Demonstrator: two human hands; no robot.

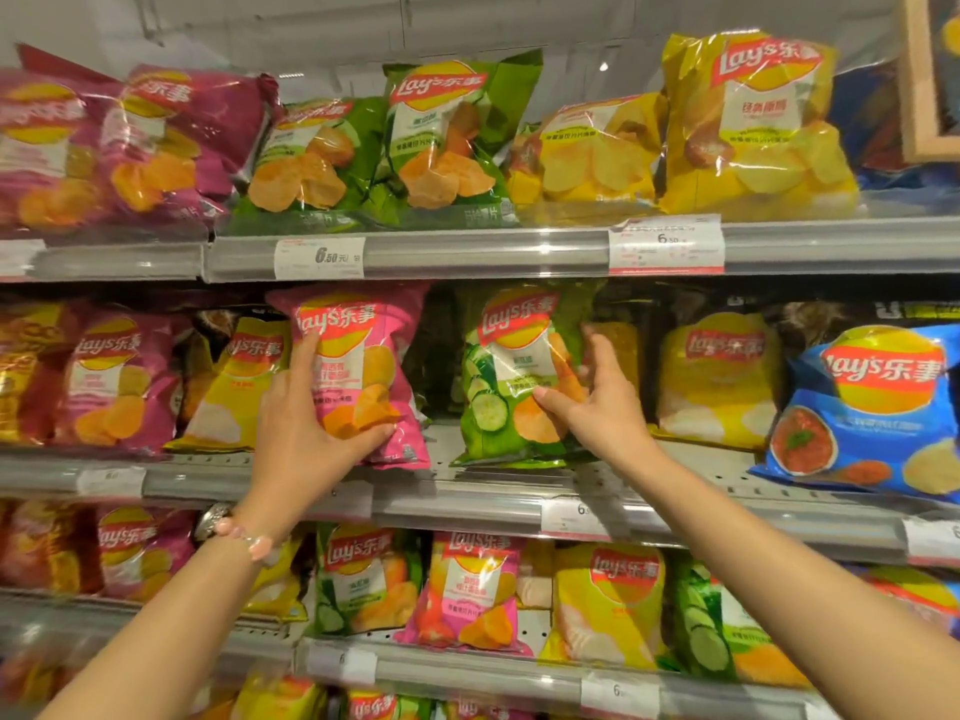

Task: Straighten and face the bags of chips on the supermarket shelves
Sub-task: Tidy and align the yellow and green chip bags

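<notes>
Two bags sit under the person's hands on the middle shelf (467,504): a pink Lay's bag (363,376) and, just to its right with a dark gap between them, a green cucumber Lay's bag (511,376). Both stand upright with their fronts turned outward, bottoms resting near the shelf's front edge. The left hand (298,433) grips the pink bag from its left side — fingers reaching up along the bag's edge, thumb curled across the lower front over the printed chips. The right hand (602,397) holds the green bag at its right edge, thumb pressed on the front and fingers curled round toward the back. A beaded bracelet (244,537) circles the left wrist. Beside the pink bag to the left stands a yellow bag (234,387), then a magenta bag (119,381); right of the green one are another yellow bag (719,376) and a blue bag (872,407) that leans forward over the shelf lip. The top shelf (467,254) carries magenta, green and yellow bags in pairs, with a price tag (319,258) reading 6.50 clipped on its rail. The shelf below holds more bags — green, pink and yellow — standing in a looser row.
</notes>
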